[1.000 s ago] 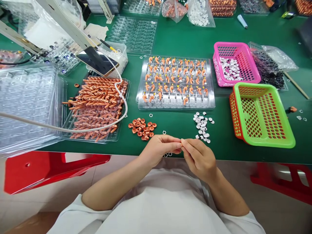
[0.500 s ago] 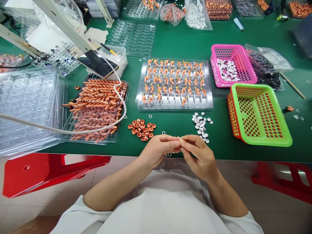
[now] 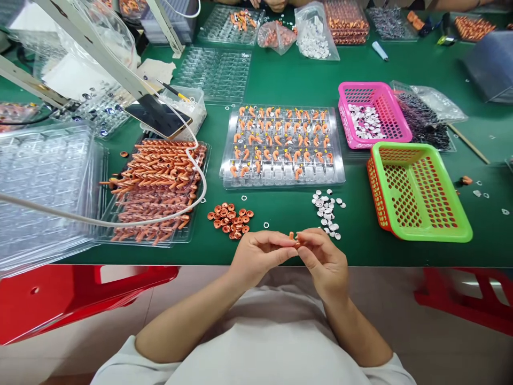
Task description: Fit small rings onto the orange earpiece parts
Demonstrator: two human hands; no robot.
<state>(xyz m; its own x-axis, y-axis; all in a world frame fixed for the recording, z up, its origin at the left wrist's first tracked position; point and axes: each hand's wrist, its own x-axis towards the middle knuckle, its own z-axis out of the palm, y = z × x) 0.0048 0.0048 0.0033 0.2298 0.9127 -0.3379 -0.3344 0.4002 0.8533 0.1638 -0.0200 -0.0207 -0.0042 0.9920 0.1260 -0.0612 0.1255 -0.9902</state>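
Note:
Fingertip to fingertip at the table's front edge, my left hand (image 3: 262,255) and my right hand (image 3: 324,262) pinch a small orange-copper part (image 3: 292,236). Its short stub points up between the fingers; the rest is hidden. Left of my hands lies a loose pile of copper-coloured round cups (image 3: 231,219). Small white discs (image 3: 327,211) are scattered just beyond my right hand. A clear plastic tray (image 3: 280,179) behind them holds rows of curved orange pieces with yellow tips. One white ring (image 3: 266,225) lies near my left fingers.
At left, copper stems (image 3: 160,171) fill a clear tray, crossed by a white cable (image 3: 160,218). A phone (image 3: 160,120) rests by a lamp arm. Right stand a green basket (image 3: 460,214) and a pink basket (image 3: 403,125) with white pieces. Another person's hands (image 3: 276,4) show across the table.
The orange-copper part now shows between my fingertips, where it was hidden before. My fingers have shifted slightly around it. The whole view has tilted a little, bringing another person's hands in at the top.

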